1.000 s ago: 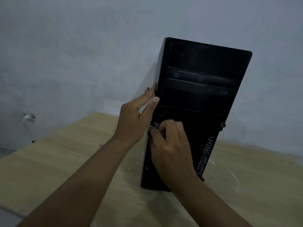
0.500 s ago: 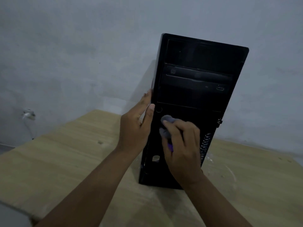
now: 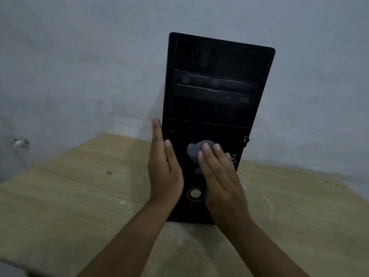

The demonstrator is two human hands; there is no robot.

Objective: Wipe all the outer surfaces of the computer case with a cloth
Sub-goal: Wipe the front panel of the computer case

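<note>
Right hand (image 3: 221, 182) pressed the cloth (image 3: 193, 151) flat-fingered against the computer case (image 3: 215, 62); left hand (image 3: 163, 170), fingers straight, braced its edge. Right fingers previously curled.

I see a pale wooden table (image 3: 69, 196) against a grey wall (image 3: 79, 56). Low on the wall, a small whitish fitting (image 3: 20, 141).

We see little of the case (image 3: 219, 54) but its front: the back is out of sight, the sides nearly so. The right hand (image 3: 219, 176) covers most of the cloth (image 3: 193, 151) and the edge of a round badge (image 3: 194, 193). Both forearms (image 3: 129, 246) run off the bottom edge. The worktop (image 3: 69, 196) is cut at left and right. We cannot identify the blurred fitting (image 3: 20, 141) at far left, nor read the drive (image 3: 215, 86) markings.
</note>
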